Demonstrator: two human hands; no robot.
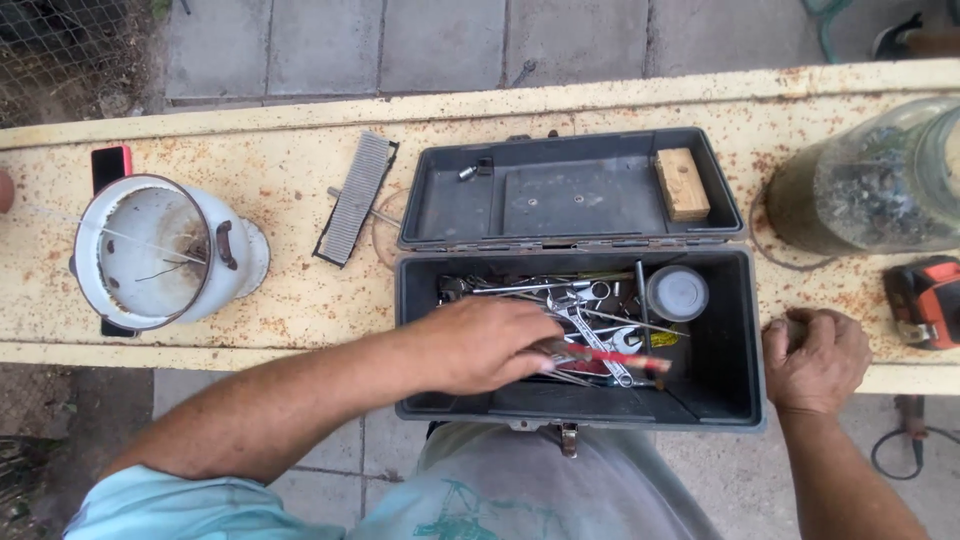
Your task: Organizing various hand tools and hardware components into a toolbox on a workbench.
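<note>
An open grey toolbox [735, 330] sits on a rusty cream table [300, 300], its lid [570, 190] folded back. Inside lie several wrenches [575, 305] and a round grey tin [677, 293]. My left hand [480, 345] reaches into the box and is closed on a red-handled tool [610, 357] that points right. My right hand [815, 355] rests in a loose fist on the table edge just right of the box, holding nothing visible. A small wooden block [682, 183] lies in the lid.
A white enamel kettle [160, 250] stands at the left with a red phone [110, 160] behind it. A flat metal comb-like piece [355, 197] lies beside the lid. A large glass jar [870, 185] and an orange tape measure [925, 300] are at the right.
</note>
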